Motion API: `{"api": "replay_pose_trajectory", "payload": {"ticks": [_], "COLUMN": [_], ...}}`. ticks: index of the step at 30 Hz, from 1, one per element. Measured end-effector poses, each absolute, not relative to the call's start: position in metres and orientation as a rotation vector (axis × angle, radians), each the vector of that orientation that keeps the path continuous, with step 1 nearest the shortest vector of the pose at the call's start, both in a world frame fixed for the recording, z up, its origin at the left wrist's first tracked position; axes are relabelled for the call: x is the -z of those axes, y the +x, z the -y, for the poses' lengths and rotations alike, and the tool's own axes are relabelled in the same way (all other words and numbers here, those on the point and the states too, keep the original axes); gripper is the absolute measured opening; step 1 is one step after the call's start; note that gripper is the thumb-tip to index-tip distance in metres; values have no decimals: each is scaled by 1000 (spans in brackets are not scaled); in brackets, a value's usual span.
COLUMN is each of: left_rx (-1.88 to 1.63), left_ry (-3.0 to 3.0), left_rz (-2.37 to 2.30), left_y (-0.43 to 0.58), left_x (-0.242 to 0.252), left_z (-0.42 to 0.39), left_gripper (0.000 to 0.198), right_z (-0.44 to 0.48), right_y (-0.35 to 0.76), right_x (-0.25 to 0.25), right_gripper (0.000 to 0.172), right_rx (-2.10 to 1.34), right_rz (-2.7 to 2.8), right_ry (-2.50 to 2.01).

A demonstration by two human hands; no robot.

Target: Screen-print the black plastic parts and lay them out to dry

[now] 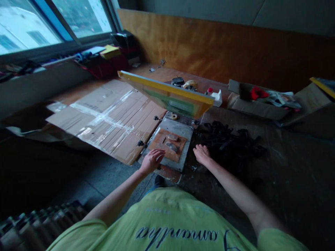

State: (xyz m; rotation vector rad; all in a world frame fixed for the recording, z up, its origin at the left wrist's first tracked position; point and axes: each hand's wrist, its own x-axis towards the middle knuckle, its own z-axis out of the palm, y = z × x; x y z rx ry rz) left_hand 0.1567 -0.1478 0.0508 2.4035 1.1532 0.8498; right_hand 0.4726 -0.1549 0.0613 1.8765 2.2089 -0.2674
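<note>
My left hand [154, 159] hovers over the near left edge of a flat metal plate [169, 124], its fingers stretched out and nothing seen in them. On the plate lies a brown sheet [163, 143] bearing a small raised block [172, 137] and a dark, rounded piece [172, 146]. My right hand [201, 153] is to the right of the plate, beside a heap of black pieces [230, 137]. Its fingers are loosely bent, and no object shows in them. Above the plate's far end, a yellow-edged framed screen [167, 99] stands tilted up.
Taped cardboard [104, 120] covers the left side, with dark knobs [140, 143] along its edge. Behind the screen stand a dark jar [178, 82] and a white container [217, 98]. An open carton [258, 106] holds a red item. A wooden panel [209, 48] backs the bench.
</note>
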Motion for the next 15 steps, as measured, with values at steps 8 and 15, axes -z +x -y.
{"api": "replay_pose_trajectory", "payload": {"ticks": [8, 15], "left_rx": [-775, -837], "left_ry": [2204, 1951], "left_rz": [-1273, -1345], "left_y": [70, 80], "left_x": [-64, -74], "left_z": [85, 57], "left_gripper": [28, 32], "right_z": [152, 139], "right_y": [477, 429], "right_x": [-95, -106], "right_gripper": [23, 42], "right_rx": [320, 2413], "right_rz": [-1999, -1736], "right_ry": [2540, 2938]}}
